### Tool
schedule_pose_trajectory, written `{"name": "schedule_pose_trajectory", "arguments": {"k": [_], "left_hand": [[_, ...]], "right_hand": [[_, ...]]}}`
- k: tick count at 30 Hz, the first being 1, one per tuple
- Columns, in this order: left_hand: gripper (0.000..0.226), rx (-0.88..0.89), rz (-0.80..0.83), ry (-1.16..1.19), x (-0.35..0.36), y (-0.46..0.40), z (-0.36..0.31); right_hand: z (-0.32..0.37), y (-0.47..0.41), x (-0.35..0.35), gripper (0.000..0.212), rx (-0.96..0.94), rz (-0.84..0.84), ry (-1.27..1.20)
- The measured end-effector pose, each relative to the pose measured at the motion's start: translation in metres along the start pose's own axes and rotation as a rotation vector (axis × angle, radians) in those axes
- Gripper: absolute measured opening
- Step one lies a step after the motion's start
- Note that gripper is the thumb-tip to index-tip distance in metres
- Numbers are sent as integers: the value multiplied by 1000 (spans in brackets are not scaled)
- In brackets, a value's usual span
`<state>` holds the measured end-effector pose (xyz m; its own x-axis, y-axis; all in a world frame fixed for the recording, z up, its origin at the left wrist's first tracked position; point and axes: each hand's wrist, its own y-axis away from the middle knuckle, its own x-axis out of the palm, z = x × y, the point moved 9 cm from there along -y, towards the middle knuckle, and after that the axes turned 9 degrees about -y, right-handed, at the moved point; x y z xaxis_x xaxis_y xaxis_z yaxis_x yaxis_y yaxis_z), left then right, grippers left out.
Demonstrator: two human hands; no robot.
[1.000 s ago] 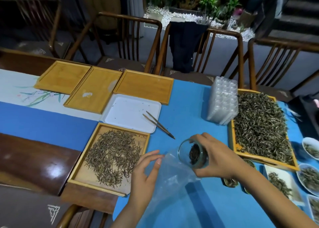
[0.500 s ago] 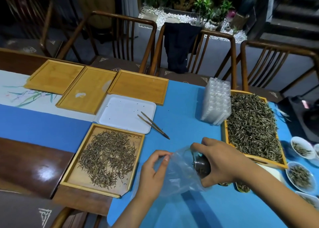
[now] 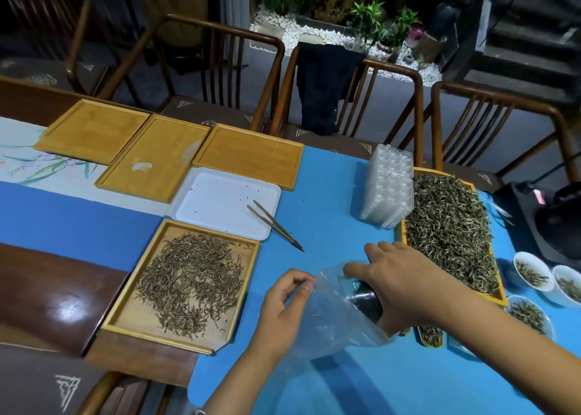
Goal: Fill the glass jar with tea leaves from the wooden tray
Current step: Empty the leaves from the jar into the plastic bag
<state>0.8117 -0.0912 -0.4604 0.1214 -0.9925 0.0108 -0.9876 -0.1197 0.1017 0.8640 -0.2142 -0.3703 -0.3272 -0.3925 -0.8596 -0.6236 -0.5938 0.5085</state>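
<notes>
My right hand (image 3: 405,284) grips a glass jar (image 3: 364,298) with dark tea leaves inside, tilted with its mouth pushed into a clear plastic bag (image 3: 333,323). My left hand (image 3: 284,307) pinches the bag's open edge between thumb and fingers. To the left lies a wooden tray (image 3: 125,314) holding a thin spread of tea leaves (image 3: 191,279). A second wooden tray (image 3: 404,229) heaped with tea leaves (image 3: 452,229) sits to the right, just beyond my right hand.
A white plastic tray (image 3: 217,204) with a pair of tweezers (image 3: 276,226) across its edge lies behind the left tray. Three bare wooden trays (image 3: 251,153) line the back. A stack of clear blister trays (image 3: 388,188), small white bowls (image 3: 531,271) of leaves, and chairs surround the blue mat.
The jar has tipped over and gone mouth-first into the plastic bag. My left hand shifted from a flat open pose to pinching the bag's rim.
</notes>
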Motion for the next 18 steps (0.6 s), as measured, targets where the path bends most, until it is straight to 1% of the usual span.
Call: {"name": "schedule_pose_trajectory", "arguments": {"k": [5,8,13,18], "left_hand": [[10,-5,-18,21,-4,2,2],[13,-17,-45,17,-8,2,2],[10,-23,-58,16,-15,3,2],[10,-12,-74,24,-17,4,1]], "right_hand": [[7,0,-8,65,9,28,53],[12,-3,-13,64,0,42,94],[24,-8,-21,68,-21,54,154],[26,-8,-28,78,-21,48,178]]}}
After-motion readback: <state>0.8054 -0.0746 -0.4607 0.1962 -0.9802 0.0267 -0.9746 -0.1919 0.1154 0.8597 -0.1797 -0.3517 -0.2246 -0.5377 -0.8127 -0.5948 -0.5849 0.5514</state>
